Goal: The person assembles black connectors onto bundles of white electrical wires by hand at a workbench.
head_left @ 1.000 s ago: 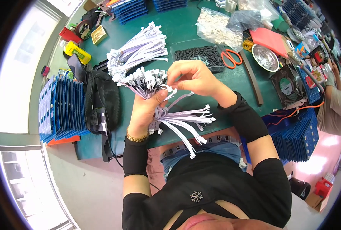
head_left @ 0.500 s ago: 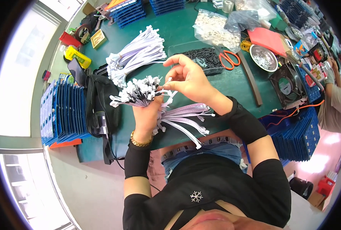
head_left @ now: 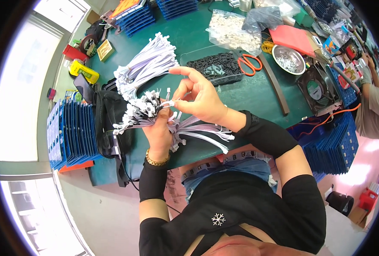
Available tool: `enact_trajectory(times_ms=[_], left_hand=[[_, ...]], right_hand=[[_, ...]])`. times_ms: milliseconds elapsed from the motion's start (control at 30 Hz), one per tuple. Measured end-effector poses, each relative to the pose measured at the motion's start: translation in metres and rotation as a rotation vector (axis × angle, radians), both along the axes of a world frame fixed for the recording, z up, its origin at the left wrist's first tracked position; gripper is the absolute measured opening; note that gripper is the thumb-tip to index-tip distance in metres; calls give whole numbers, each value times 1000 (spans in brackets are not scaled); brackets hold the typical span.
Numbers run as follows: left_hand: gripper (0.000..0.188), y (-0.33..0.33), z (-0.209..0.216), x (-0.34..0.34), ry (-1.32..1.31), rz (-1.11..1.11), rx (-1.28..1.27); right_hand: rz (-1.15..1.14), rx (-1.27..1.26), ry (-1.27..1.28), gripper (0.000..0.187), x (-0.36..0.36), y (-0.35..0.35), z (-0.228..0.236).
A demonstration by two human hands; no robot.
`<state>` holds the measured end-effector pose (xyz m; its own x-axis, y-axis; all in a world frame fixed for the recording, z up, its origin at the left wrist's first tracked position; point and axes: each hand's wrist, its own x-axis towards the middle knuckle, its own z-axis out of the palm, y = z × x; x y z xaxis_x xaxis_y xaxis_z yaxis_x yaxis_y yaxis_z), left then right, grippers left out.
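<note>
My left hand (head_left: 158,138) is wrapped round a bundle of white flat cables (head_left: 144,110). Their white connector ends fan out above the fist, some with dark parts among them. The other ends of the bundle (head_left: 204,133) spill out to the right below my hands. At the bundle's right edge, my right hand (head_left: 203,101) pinches the end of a single cable (head_left: 168,103) between thumb and a finger, with the forefinger raised. A second pile of white flat cables (head_left: 146,64) lies on the table just beyond.
On the green table (head_left: 236,100) stands a clear tray of small black parts (head_left: 217,68), with orange-handled scissors (head_left: 250,65), a brown bar (head_left: 275,85) and a metal bowl (head_left: 288,59) to its right. A black bag (head_left: 108,115) and blue racks (head_left: 72,132) stand left.
My left hand has tilted the bundle slightly down and left. My right hand has shifted left and a little lower, its fingers now at a cable end on the bundle's edge.
</note>
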<state>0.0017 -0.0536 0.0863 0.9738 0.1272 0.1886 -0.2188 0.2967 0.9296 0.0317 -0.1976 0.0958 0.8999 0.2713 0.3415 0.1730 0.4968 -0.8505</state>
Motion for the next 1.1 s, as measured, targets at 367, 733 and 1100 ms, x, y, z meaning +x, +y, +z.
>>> enact_trajectory(times_ms=[367,733,1100], left_hand=[[13,-6,6,-7,16,99,-46],[24,10,-8,9,-9,-76,-192],[23,9,-6,4,-51,-216,-260]], right_hand=[[-313,126,-33,37,17,-16,11],[-458,-1289,-310,28,89,-81,-30],[-210,-1302,-161,12,84,-87,-24]])
